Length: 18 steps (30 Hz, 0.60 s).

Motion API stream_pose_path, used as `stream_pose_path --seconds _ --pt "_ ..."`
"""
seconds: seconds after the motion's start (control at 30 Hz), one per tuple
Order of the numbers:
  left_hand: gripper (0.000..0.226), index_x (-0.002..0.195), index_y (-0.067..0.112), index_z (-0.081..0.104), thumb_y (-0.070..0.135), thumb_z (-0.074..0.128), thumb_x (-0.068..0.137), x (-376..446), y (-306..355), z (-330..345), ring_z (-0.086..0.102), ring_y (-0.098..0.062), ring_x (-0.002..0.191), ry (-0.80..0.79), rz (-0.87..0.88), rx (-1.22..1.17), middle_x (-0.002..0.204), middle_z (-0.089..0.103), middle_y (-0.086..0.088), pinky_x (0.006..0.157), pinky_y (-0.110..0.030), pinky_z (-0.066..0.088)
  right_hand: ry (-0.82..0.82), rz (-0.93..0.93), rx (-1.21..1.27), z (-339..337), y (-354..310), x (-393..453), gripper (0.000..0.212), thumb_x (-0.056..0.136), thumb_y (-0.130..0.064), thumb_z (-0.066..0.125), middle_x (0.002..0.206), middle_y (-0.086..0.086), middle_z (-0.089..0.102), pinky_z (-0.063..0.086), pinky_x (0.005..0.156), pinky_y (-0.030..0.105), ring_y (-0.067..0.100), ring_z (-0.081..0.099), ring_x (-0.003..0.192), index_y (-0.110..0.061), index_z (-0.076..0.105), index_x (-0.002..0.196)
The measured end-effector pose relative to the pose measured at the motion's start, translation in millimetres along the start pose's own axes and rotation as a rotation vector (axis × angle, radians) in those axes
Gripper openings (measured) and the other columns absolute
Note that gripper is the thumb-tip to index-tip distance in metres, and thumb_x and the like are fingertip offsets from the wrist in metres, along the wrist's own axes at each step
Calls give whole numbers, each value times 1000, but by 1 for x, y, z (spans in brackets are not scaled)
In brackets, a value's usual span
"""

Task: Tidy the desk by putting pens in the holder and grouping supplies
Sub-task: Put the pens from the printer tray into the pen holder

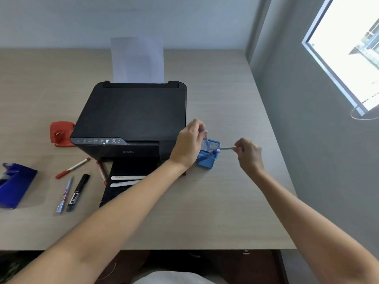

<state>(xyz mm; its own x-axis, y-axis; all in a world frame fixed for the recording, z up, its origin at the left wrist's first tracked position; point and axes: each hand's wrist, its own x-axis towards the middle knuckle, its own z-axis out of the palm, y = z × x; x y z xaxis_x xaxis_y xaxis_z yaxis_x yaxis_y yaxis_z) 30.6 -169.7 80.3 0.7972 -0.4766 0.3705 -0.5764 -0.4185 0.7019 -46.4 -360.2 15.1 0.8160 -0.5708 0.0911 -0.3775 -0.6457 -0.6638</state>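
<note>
Currently, head view: left hand (189,140) pinches a blue pen (206,138), near-upright, tip inside the blue mesh holder (208,158). Right hand (248,153) pinches a grey pen (225,148) lying horizontal, tip at the holder's rim; needs tilting upright.

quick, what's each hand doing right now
Left hand: closed on a blue pen going into the holder.
Right hand: pinching the end of a grey pen whose tip is at the holder.
</note>
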Motion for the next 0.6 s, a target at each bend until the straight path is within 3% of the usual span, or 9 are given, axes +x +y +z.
stream_pose_path --seconds 0.27,0.37,0.43,0.53,0.6 --pt "13 102 0 56 1 61 90 2 -25 46 65 -35 88 -267 -196 238 104 65 -19 75 -43 56 27 -53 50 6 -12 -16 24 87 -2 54 105 15 71 48 81 33 30 68 89 -6 67 107" --pt "25 115 5 55 5 59 90 -23 -24 31 65 -35 95 -228 -141 188 115 61 -14 78 -43 55 87 -63 97 10 -12 -49 20 89 -6 54 105 11 65 44 73 26 23 65 78 -10 65 105" --pt "23 114 9 58 11 59 91 -54 -30 8 66 -27 93 -184 -95 115 110 63 -7 75 -38 56 74 -97 115 18 -13 -76 14 90 -7 56 97 10 64 42 69 24 22 62 69 -9 65 100" --pt "12 104 15 64 17 59 93 -107 -71 -39 65 -18 87 -68 -125 199 96 65 0 67 -32 54 -75 -228 97 44 -16 -114 10 89 -7 58 87 2 62 39 62 8 10 60 63 -11 65 94" --pt "10 99 14 67 14 61 91 -131 -115 -72 62 -20 89 -26 -198 357 95 65 -1 68 -32 54 -219 -302 71 65 -24 -130 11 88 -5 59 84 -3 60 38 62 6 -3 52 63 -14 64 92"
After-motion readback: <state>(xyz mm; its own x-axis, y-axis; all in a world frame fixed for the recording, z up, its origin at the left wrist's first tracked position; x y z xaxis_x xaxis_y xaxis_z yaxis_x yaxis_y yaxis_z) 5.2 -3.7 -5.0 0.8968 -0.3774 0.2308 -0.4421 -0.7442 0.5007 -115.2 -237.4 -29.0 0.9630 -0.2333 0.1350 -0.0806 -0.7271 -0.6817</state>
